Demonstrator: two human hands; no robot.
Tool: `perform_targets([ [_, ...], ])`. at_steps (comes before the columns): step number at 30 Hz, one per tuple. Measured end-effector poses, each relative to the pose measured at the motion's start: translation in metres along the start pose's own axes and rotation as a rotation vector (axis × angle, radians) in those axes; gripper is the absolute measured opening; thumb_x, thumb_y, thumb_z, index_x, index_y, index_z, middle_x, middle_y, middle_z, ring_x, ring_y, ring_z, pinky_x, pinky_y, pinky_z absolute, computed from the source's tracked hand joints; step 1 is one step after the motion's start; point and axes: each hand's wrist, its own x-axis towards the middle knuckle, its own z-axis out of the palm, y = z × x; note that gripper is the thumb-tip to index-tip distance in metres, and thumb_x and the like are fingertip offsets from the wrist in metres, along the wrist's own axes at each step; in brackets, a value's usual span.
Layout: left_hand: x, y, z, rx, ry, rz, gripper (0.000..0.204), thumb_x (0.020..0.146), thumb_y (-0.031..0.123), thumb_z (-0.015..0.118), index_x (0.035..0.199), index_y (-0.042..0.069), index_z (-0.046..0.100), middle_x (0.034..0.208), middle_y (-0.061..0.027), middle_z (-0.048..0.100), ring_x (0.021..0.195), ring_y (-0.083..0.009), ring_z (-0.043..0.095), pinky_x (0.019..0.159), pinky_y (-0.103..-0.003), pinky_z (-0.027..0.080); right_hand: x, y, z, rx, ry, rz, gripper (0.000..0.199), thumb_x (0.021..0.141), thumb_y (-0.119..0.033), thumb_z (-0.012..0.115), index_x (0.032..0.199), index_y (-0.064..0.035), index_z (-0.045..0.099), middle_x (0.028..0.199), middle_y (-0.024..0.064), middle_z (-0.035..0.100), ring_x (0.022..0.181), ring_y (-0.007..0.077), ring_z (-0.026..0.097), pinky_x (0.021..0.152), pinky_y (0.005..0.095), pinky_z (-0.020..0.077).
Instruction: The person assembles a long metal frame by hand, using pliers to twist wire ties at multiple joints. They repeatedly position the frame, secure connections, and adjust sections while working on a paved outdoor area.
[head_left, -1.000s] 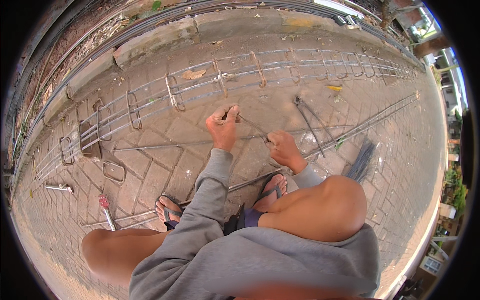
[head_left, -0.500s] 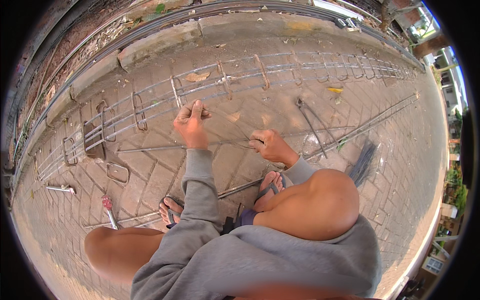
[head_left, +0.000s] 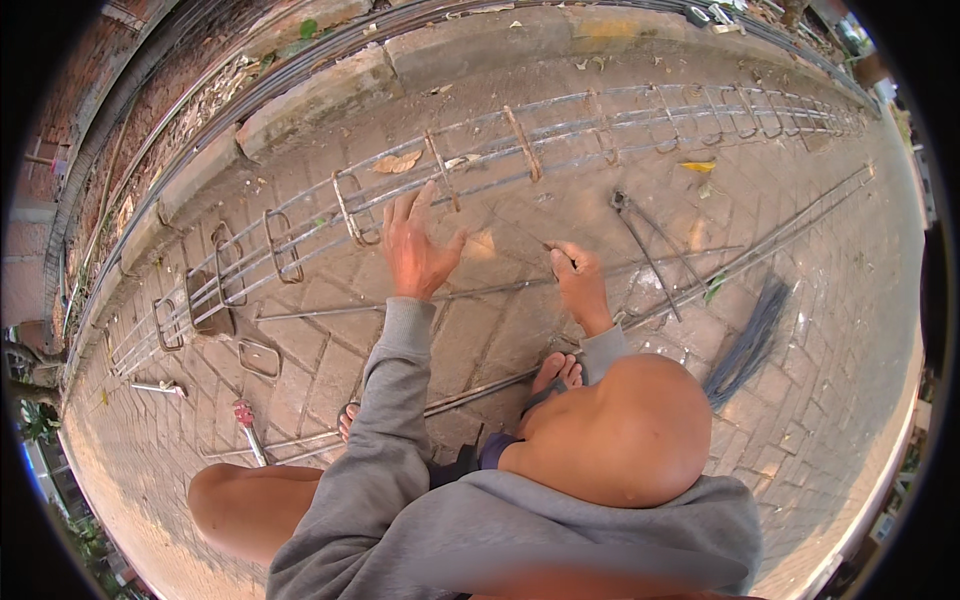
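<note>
Rusty steel rebar cage [head_left: 520, 135] with rectangular stirrups lying along the brick paving, just past both hands. Left hand [head_left: 415, 250] spread flat, fingers splayed, hovering right by a stirrup, gripping nothing. Right hand [head_left: 577, 280] curled tight around a thin wire end [head_left: 553, 247] on the near side of the cage. Could easily slip and jab a finger, sharp wire ends everywhere, bare toes [head_left: 560, 372] tucked under a loose bar too

Rebar cage [head_left: 520, 150]: stirrups showing rust-brown, long bars reading dull grey. Paving [head_left: 800, 420]: reddish-brown bricks lying in a herringbone pattern. Sleeves [head_left: 390, 400]: showing plain grey. Wire bundle [head_left: 750, 335]: appearing dark blue-grey. Tool handle [head_left: 243, 412]: showing red. Fallen leaf [head_left: 697, 166]: showing yellow.
</note>
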Motion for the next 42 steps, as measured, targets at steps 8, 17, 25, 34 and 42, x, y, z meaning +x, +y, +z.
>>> perform_targets([
  [8, 0.025, -0.025, 0.024, 0.234, -0.488, -0.011, 0.052, 0.083, 0.054, 0.081, 0.105, 0.006, 0.079, 0.106, -0.0135, 0.074, 0.102, -0.0371, 0.071, 0.083, -0.051, 0.056, 0.020, 0.019, 0.001, -0.306, 0.096, -0.146, 0.024, 0.098, -0.015, 0.065, 0.112, 0.0002, 0.078, 0.095, 0.0222, 0.076, 0.085, 0.0383, 0.073, 0.077, 0.0424, 0.0539],
  [17, 0.008, -0.044, 0.041, 0.159, -0.284, 0.132, 0.050, 0.087, 0.052, 0.079, 0.107, 0.006, 0.078, 0.106, -0.0141, 0.075, 0.100, -0.0353, 0.072, 0.080, -0.048, 0.056, 0.056, 0.018, 0.046, -0.203, 0.052, -0.208, 0.027, 0.097, -0.017, 0.067, 0.113, 0.0025, 0.077, 0.106, 0.0236, 0.077, 0.098, 0.0350, 0.074, 0.085, 0.0408, 0.0551],
  [25, 0.027, -0.032, 0.021, 0.077, -0.541, -0.120, 0.052, 0.083, 0.048, 0.083, 0.117, 0.009, 0.079, 0.097, -0.0169, 0.076, 0.092, -0.0384, 0.073, 0.080, -0.049, 0.057, 0.072, 0.004, 0.065, -0.001, -0.132, -0.159, 0.028, 0.096, -0.018, 0.065, 0.112, 0.0013, 0.078, 0.103, 0.0231, 0.077, 0.093, 0.0351, 0.074, 0.084, 0.0386, 0.0551],
  [34, 0.031, -0.049, 0.027, -0.453, -0.388, -0.341, 0.026, 0.089, 0.013, 0.076, 0.110, -0.002, 0.080, 0.102, -0.0147, 0.081, 0.092, -0.0216, 0.077, 0.084, -0.035, 0.058, 0.080, 0.004, 0.078, -0.147, -0.169, -0.392, 0.025, 0.096, -0.014, 0.067, 0.113, -0.0022, 0.080, 0.101, 0.0201, 0.078, 0.088, 0.0320, 0.075, 0.079, 0.0392, 0.0556],
  [42, 0.039, -0.031, 0.031, -0.467, -0.285, -0.574, 0.021, 0.089, 0.012, 0.078, 0.103, -0.002, 0.081, 0.094, -0.0100, 0.081, 0.084, -0.0162, 0.072, 0.080, -0.033, 0.057, 0.070, -0.006, 0.078, -0.192, -0.137, -0.407, 0.026, 0.093, -0.016, 0.065, 0.110, -0.0042, 0.081, 0.096, 0.0216, 0.076, 0.087, 0.0401, 0.073, 0.077, 0.0441, 0.0550],
])
